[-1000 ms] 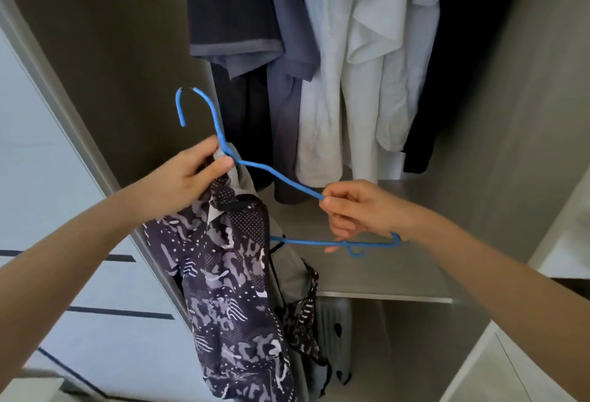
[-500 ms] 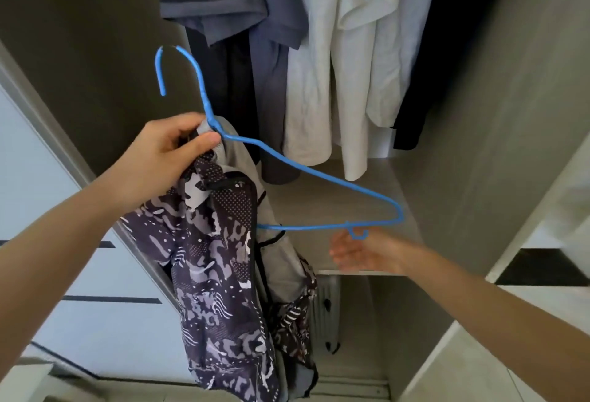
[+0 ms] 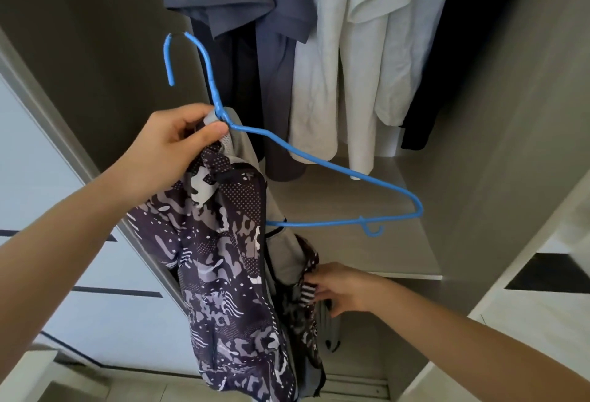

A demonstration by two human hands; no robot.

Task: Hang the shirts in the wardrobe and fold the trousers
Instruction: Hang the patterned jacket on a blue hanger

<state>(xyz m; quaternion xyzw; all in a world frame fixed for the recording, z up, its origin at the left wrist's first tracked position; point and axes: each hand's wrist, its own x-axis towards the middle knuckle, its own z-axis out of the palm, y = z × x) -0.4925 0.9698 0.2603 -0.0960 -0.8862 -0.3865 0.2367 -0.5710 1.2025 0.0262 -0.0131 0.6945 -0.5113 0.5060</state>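
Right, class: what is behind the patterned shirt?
The wardrobe shelf and side wall show behind the patterned shirt; a striped object beneath the shelf is mostly covered.

Left grip [image 3: 172, 143] raised, right grip [image 3: 343, 290] low, both pinching

hung clothes [image 3: 322, 82] crowd top, shelf [image 3: 383, 242] bare

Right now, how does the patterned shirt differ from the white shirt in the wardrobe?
The patterned shirt is dark with pale marks; the white shirt is plain. The patterned shirt bunches at one end of the blue hanger; the white shirt hangs full length. Both hang down.
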